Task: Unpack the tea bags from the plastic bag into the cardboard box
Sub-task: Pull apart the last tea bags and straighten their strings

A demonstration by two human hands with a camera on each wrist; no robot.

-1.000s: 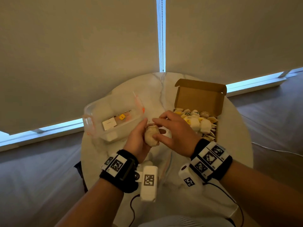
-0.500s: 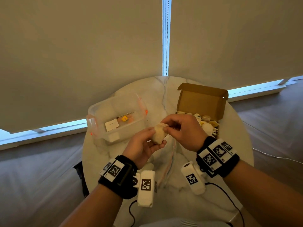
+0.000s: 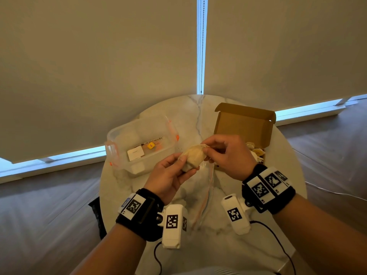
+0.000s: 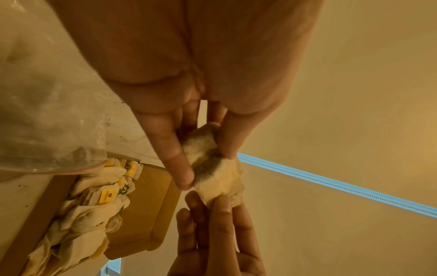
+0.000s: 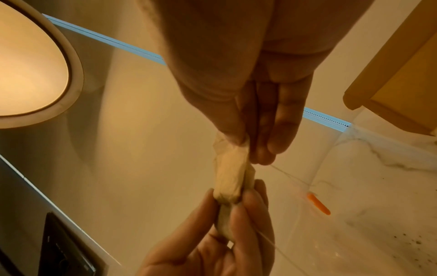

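I have one tea bag (image 3: 193,157) held in the air between both hands, above the counter (image 3: 198,116) and just left of the open cardboard box (image 3: 245,124). My left hand (image 3: 168,178) pinches its near lower end; my right hand (image 3: 228,155) pinches the upper far end. Its long axis runs from lower left up toward the box. It looks light, soft and crushable, so I'd grip the paper ends gently. The plastic bag (image 3: 206,193) lies limp beneath.
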